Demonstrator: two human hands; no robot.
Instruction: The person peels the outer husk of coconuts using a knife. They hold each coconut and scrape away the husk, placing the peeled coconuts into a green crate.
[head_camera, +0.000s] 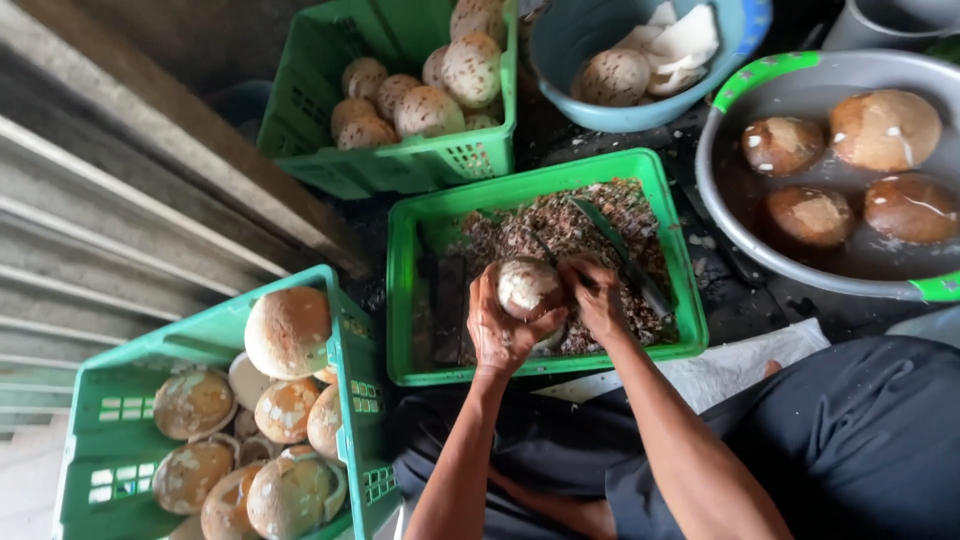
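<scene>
The peeled coconut (527, 288) sits directly between the 2 hands, and of the 2 the left hand (500, 328) carries it: its palm lies under and to the left of the nut, fingers wrapped up around the lower side, clamped on it. The right hand (597, 298) presses in from the right, touching the nut's upper right flank, its fingers curled shut around what looks like the handle of a peeling tool; the tool itself is mostly hidden by the fingers, so its blade cannot be made out. The nut is roughly round, with no clear long axis, its pale scraped face turned up toward the camera and a darker strip of brown skin along its top edge. It is held just above the near half of the middle green crate (410, 300), over a bed of brown shavings (560, 225), with a long knife (620, 255) lying slantwise on the shavings just beyond the right hand. Both forearms come up from the lower edge and converge on the nut, so neither hand has to reach. At lower left, a second green crate (345, 330) holds more pale peeled coconuts, a third crate (490, 150) at the top holds speckled ones, a blue bowl (560, 50) holds white pieces, and a grey basin (720, 200) at right holds 4 brown nuts in water.
</scene>
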